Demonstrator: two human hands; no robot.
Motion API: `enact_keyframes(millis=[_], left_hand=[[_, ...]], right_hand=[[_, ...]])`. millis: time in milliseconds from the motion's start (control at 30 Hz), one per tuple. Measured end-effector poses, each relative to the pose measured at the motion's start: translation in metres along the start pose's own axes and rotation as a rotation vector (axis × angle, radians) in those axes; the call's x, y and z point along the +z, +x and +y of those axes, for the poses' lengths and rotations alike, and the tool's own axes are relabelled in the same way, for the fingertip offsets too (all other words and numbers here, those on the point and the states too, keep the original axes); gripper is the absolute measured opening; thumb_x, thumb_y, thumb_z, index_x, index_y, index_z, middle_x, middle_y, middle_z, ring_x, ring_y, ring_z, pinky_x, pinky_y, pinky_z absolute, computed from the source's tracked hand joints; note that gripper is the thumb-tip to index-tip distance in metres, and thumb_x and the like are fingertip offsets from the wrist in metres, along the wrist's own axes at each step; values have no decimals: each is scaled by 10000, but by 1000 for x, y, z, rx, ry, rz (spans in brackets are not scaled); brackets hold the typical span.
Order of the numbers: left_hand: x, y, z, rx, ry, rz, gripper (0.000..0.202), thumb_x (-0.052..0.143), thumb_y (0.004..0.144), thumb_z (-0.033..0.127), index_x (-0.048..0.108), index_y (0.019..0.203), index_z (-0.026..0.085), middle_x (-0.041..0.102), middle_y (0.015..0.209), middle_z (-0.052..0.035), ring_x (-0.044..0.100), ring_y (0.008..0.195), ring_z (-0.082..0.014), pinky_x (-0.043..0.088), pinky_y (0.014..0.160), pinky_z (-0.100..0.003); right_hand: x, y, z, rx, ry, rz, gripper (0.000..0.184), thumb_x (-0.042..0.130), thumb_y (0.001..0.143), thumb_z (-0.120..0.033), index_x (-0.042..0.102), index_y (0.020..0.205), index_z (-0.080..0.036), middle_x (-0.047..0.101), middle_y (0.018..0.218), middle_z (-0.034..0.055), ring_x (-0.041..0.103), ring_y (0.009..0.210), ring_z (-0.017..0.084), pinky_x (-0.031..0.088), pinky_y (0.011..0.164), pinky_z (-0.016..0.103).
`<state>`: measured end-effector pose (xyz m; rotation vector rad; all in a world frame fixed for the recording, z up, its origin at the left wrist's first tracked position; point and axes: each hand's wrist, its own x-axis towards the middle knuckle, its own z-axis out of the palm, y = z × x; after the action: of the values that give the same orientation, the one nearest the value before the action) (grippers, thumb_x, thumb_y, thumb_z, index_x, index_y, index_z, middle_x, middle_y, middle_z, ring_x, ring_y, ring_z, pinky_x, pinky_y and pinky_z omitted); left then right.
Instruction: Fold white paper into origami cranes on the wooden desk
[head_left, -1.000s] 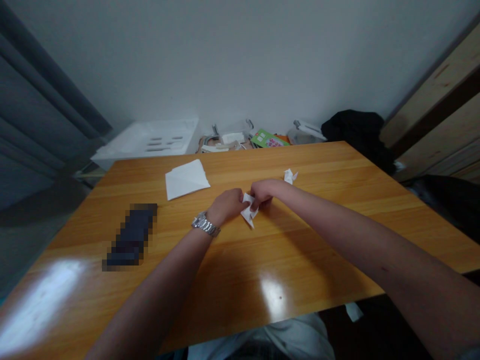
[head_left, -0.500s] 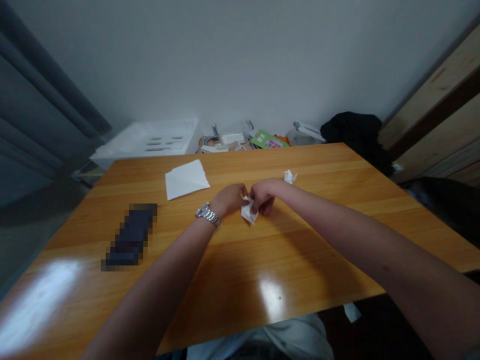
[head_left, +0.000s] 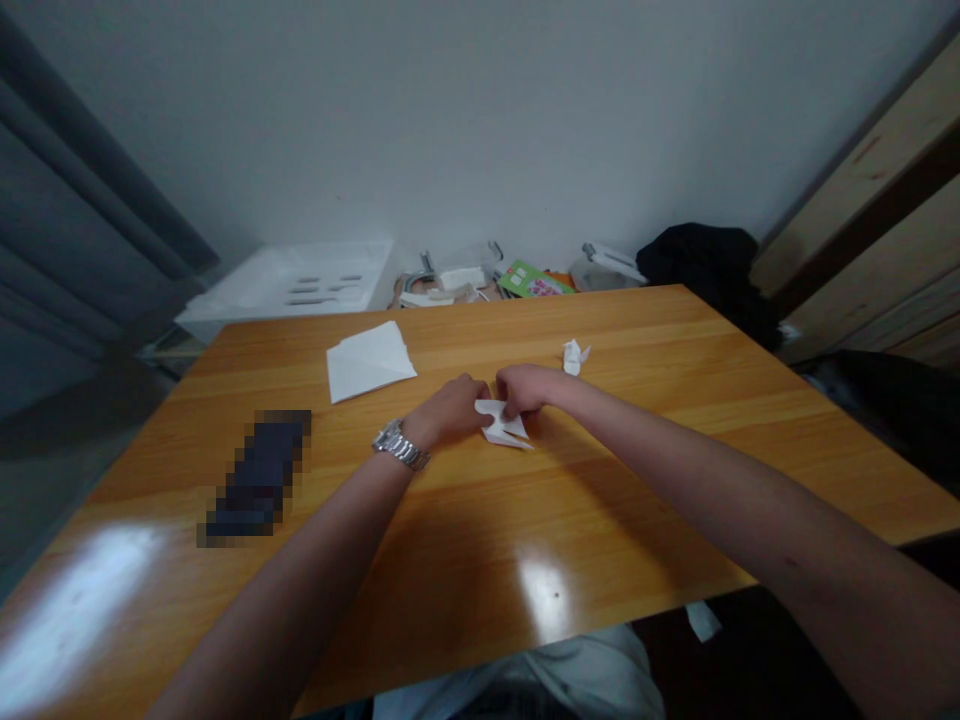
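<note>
Both hands meet over the middle of the wooden table (head_left: 615, 520). My left hand (head_left: 448, 408), with a metal watch (head_left: 400, 446) on its wrist, pinches the left side of a small folded white paper (head_left: 504, 428). My right hand (head_left: 523, 388) has its fingers closed on the paper's upper right part. The paper lies low against the tabletop, with pointed flaps sticking out toward me.
A larger folded white sheet (head_left: 369, 361) lies at the back left. A small crumpled white paper figure (head_left: 574, 355) sits behind my right hand. A dark blurred object (head_left: 259, 478) rests at the left. Boxes and clutter (head_left: 457, 280) stand beyond the far edge, dark cloth (head_left: 709, 265) at the right.
The paper has gone from hanging point-down between my fingers to lying flatter on the table. My left hand shifted slightly back toward me and lower.
</note>
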<state>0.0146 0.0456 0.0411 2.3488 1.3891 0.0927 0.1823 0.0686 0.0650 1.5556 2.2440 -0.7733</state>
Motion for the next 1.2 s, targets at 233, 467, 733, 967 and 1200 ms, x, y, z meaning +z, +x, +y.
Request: enact_keyframes(millis=[233, 467, 733, 967, 1200], left_hand=[[3, -5, 2, -66, 40, -3, 268, 715, 775, 360, 715, 957, 164, 726, 940, -117, 675, 818, -262, 434, 649, -307], [3, -11, 6, -67, 17, -8, 210, 682, 793, 323, 691, 921, 157, 721, 920, -114, 667, 785, -243, 419, 639, -301], [19, -21, 1, -32, -136, 126, 221, 590, 891, 334, 661, 1039, 187, 735, 961, -72, 666, 817, -209, 419, 642, -280], [22, -27, 5, 30, -238, 230, 225, 513, 957, 351, 679, 961, 200, 735, 925, -50, 661, 810, -192, 435, 669, -270], [25, -28, 6, 37, -320, 315, 184, 536, 952, 304, 684, 982, 199, 743, 913, -40, 671, 816, -187, 456, 702, -260]], right_hand=[[9, -1, 7, -66, -54, 57, 407, 797, 683, -313, 743, 1055, -158, 781, 987, 109, 718, 846, 257, 454, 646, 281], [21, -17, 11, -102, 26, 200, 482, 752, 748, -227, 629, 1211, -168, 737, 1140, 102, 685, 920, 220, 432, 672, 253], [43, -29, 17, -238, 200, 396, 196, 627, 866, -182, 683, 1053, -162, 751, 1031, 68, 671, 930, 190, 437, 761, 242], [65, -33, 20, -324, 421, 573, 123, 599, 910, -217, 670, 1005, -185, 750, 957, 40, 672, 880, 172, 438, 759, 234], [73, -31, 16, -375, 531, 677, 120, 548, 944, -213, 634, 1026, -199, 749, 988, 42, 689, 917, 165, 466, 814, 238]])
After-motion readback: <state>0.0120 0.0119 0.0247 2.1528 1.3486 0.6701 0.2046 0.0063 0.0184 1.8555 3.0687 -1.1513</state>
